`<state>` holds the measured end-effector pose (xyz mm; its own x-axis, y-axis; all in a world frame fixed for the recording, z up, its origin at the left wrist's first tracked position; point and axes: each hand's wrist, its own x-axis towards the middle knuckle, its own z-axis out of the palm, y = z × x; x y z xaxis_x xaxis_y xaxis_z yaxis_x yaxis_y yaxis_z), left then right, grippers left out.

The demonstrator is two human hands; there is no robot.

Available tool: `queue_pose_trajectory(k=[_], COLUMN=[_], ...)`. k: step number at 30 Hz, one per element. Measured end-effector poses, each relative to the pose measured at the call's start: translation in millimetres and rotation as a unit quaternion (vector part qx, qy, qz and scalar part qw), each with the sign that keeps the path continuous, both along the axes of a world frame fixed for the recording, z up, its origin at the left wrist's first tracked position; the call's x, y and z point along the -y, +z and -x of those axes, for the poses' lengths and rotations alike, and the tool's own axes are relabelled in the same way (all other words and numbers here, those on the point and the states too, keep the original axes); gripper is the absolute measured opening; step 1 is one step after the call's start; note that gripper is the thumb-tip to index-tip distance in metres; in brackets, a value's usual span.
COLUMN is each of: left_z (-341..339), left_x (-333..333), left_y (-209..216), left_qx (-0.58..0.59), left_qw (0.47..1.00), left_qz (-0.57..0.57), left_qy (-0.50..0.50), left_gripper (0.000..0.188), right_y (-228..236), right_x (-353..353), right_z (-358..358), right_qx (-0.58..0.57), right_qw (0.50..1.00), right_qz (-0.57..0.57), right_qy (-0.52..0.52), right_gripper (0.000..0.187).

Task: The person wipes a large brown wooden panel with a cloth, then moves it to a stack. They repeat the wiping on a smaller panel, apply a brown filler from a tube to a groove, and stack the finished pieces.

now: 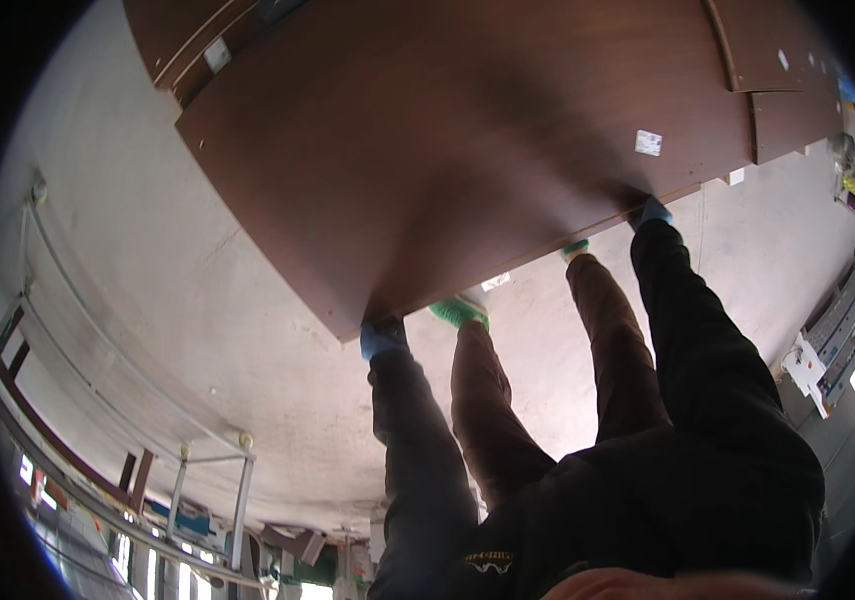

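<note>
A large dark-brown board (428, 150) with a smooth face fills the upper middle, its near edge running up toward the right. At its near left corner, my left hand (385, 342) in a blue glove is closed on the edge. My right hand (655, 212), also blue-gloved, grips the same near edge farther right. The fingertips of both hands are partly hidden by the board and shadow. A small white label (649, 142) is stuck on the board near my right hand.
More brown boards (778, 50) lie at the far right, and others (163, 40) at the far left. A metal-tube frame with casters (98, 385) stands on the pale floor (148, 230) to the left. My green shoes (461, 311) are just below the board's edge.
</note>
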<state>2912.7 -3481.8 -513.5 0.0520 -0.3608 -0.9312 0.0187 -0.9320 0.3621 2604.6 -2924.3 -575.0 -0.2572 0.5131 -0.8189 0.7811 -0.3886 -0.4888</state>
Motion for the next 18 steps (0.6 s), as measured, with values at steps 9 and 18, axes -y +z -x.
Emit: queue_pose_trajectory(k=[9,18], left_z=[-23,-111], left_x=[-5,-6], left_y=[-23,-132], left_qx=[-0.094,0.147], left_qw=[0.985,0.818], left_qz=[-0.011,0.254], left_qy=[0.142,-0.495], left_gripper=[0.046,0.074], right_y=[27,45], right_x=[14,17], right_z=[12,18], right_qx=[0.018,0.022], right_qw=[1.0,0.998], right_qz=[-0.003,-0.009], right_qy=[0.01,0.06], right_gripper=[0.038,0.039])
